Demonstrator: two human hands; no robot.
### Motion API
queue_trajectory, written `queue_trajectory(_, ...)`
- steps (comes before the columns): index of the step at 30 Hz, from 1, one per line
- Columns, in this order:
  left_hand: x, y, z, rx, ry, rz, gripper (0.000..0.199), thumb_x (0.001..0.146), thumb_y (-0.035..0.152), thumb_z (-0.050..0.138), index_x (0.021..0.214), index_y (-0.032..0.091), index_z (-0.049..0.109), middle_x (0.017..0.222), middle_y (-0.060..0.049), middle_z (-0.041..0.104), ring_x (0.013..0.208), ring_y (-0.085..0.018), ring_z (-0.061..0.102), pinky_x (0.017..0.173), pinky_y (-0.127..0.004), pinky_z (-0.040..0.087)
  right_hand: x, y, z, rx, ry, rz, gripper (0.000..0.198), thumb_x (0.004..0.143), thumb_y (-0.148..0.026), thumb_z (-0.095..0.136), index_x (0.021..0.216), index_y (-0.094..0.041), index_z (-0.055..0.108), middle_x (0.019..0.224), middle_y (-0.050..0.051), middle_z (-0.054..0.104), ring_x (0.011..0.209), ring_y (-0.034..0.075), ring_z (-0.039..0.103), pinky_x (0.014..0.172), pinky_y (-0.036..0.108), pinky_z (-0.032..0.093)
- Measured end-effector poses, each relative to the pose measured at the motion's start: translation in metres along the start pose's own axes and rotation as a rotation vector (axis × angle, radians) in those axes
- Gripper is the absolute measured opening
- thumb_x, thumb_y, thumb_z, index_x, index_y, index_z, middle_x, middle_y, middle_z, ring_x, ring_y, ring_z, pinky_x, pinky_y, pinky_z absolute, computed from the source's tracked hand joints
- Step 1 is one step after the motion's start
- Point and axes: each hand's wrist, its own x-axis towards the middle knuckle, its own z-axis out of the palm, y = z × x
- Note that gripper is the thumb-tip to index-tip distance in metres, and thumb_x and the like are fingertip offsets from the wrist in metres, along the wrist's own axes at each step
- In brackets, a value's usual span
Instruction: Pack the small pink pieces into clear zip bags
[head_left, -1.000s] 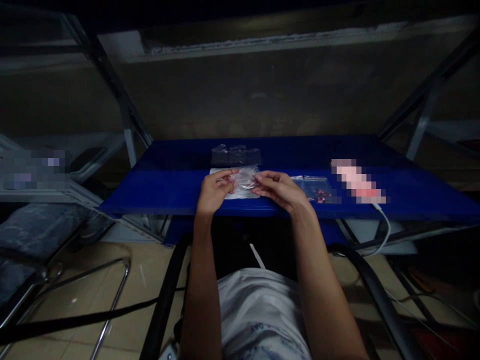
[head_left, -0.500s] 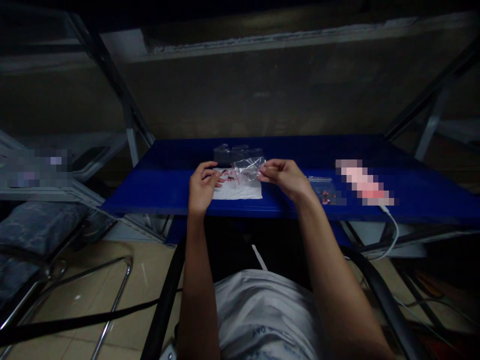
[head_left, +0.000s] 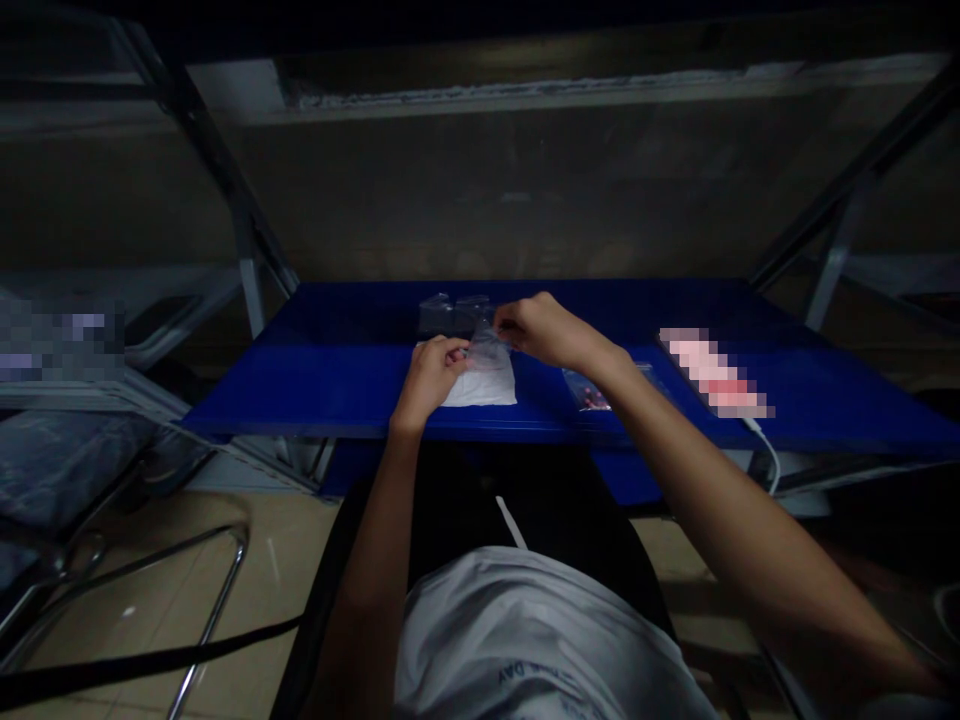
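My right hand (head_left: 541, 330) pinches a small clear plastic bag (head_left: 486, 345) by its upper right end and holds it tilted above a white sheet (head_left: 484, 390), paper or cloth. At the bag's left edge, the fingers of my left hand (head_left: 435, 375) are drawn together. A small pinkish spot shows at those fingertips, but what they hold is unclear. Beyond my hands lie more clear bags (head_left: 436, 315) on the blue table. Under my right forearm sits another clear bag with small pinkish pieces (head_left: 594, 398) in it, partly covered by the arm.
A phone-shaped, blurred-out object (head_left: 712, 372) with a white cable (head_left: 769, 450) lies to the right on the blue table (head_left: 337, 350). Metal frame posts (head_left: 251, 270) rise at both sides. A chair's metal frame (head_left: 217, 600) stands at lower left.
My right hand has moved left and up, tipping the bag more steeply. My left hand has moved right to the bag's edge and closed its fingers. The pieces on the sheet are now mostly hidden.
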Motion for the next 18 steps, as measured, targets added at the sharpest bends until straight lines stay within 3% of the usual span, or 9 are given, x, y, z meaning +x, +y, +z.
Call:
queue_trajectory(4, -0.009, -0.006, 0.007, 0.031, 0.084, 0.014, 0.026, 0.085, 0.007, 0.073, 0.107, 0.018, 0.080, 0.088, -0.004, 0.072, 0.078, -0.016, 0.064, 0.081, -0.029, 0.052, 0.001, -0.002, 0.000, -0.044, -0.016, 0.021, 0.022, 0.091, -0.008, 0.055, 0.095, -0.013, 0.076, 0.079, 0.008, 0.071, 0.069, 0.016, 0.059, 0.066, 0.028, 0.035)
queue_trajectory(7, -0.015, -0.012, 0.005, -0.084, 0.260, -0.059, 0.021, 0.090, 0.010, 0.065, 0.104, 0.019, 0.078, 0.095, -0.006, 0.074, 0.082, -0.016, 0.067, 0.080, -0.028, 0.054, 0.002, -0.004, -0.002, -0.044, -0.015, 0.025, 0.022, 0.090, -0.007, 0.055, 0.095, -0.012, 0.076, 0.079, 0.008, 0.072, 0.069, 0.017, 0.061, 0.066, 0.028, 0.036)
queue_trajectory(12, -0.017, -0.031, -0.013, -0.363, 0.576, -0.215, 0.020, 0.096, 0.022, 0.056, 0.106, 0.018, 0.073, 0.096, -0.007, 0.075, 0.084, -0.016, 0.071, 0.074, -0.025, 0.055, 0.000, -0.002, -0.006, 0.047, 0.012, 0.051, 0.020, 0.090, -0.008, 0.058, 0.095, -0.014, 0.076, 0.080, 0.007, 0.074, 0.072, 0.018, 0.066, 0.068, 0.027, 0.040)
queue_trajectory(15, -0.020, -0.048, -0.027, -0.430, 0.754, -0.295, 0.024, 0.096, 0.020, 0.049, 0.107, 0.017, 0.070, 0.103, -0.009, 0.075, 0.093, -0.017, 0.073, 0.081, -0.026, 0.058, -0.004, -0.001, -0.009, 0.141, 0.043, 0.133, 0.018, 0.090, -0.009, 0.059, 0.096, -0.014, 0.075, 0.075, 0.006, 0.073, 0.070, 0.018, 0.068, 0.066, 0.026, 0.043)
queue_trajectory(17, -0.023, -0.060, -0.038, -0.367, 0.804, -0.359, 0.027, 0.097, 0.019, 0.046, 0.107, 0.017, 0.071, 0.107, -0.010, 0.076, 0.099, -0.018, 0.074, 0.089, -0.030, 0.058, -0.007, 0.000, -0.010, 0.188, 0.074, 0.184, 0.017, 0.090, -0.011, 0.060, 0.097, -0.014, 0.075, 0.073, 0.005, 0.073, 0.067, 0.018, 0.069, 0.065, 0.026, 0.045)
queue_trajectory(18, -0.025, -0.066, -0.043, -0.316, 0.771, -0.383, 0.027, 0.097, 0.019, 0.047, 0.108, 0.017, 0.072, 0.108, -0.010, 0.076, 0.101, -0.019, 0.074, 0.093, -0.033, 0.058, -0.008, 0.002, -0.010, 0.200, 0.081, 0.200, 0.016, 0.091, -0.013, 0.060, 0.098, -0.014, 0.075, 0.073, 0.005, 0.073, 0.067, 0.018, 0.069, 0.065, 0.026, 0.045)
